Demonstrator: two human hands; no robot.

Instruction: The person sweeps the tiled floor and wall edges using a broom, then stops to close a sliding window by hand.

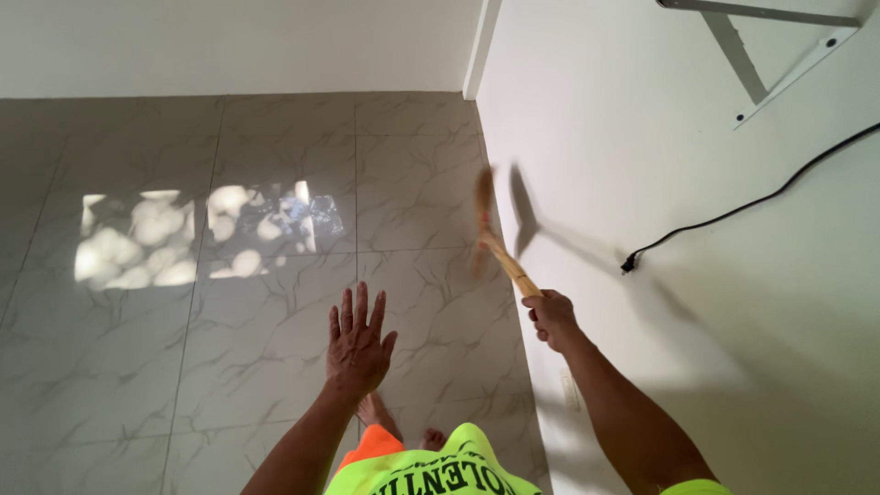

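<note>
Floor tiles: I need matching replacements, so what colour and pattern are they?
Grey floor tiles with thin dark marble-like veins; head view.

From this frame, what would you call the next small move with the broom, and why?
Probably a short stroke down toward the floor at the wall. The right hand has its grip shut on the broom, whose blurred head is raised beside the wall; the left hand is open and free.

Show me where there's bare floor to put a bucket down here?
The widest bare stretch of tiled floor lies off the open left hand, running past the sunlit patch to the far wall. It is tighter along the right-hand wall, where the right hand holds a broom, a black cable hangs, and the bare feet stand.
</note>
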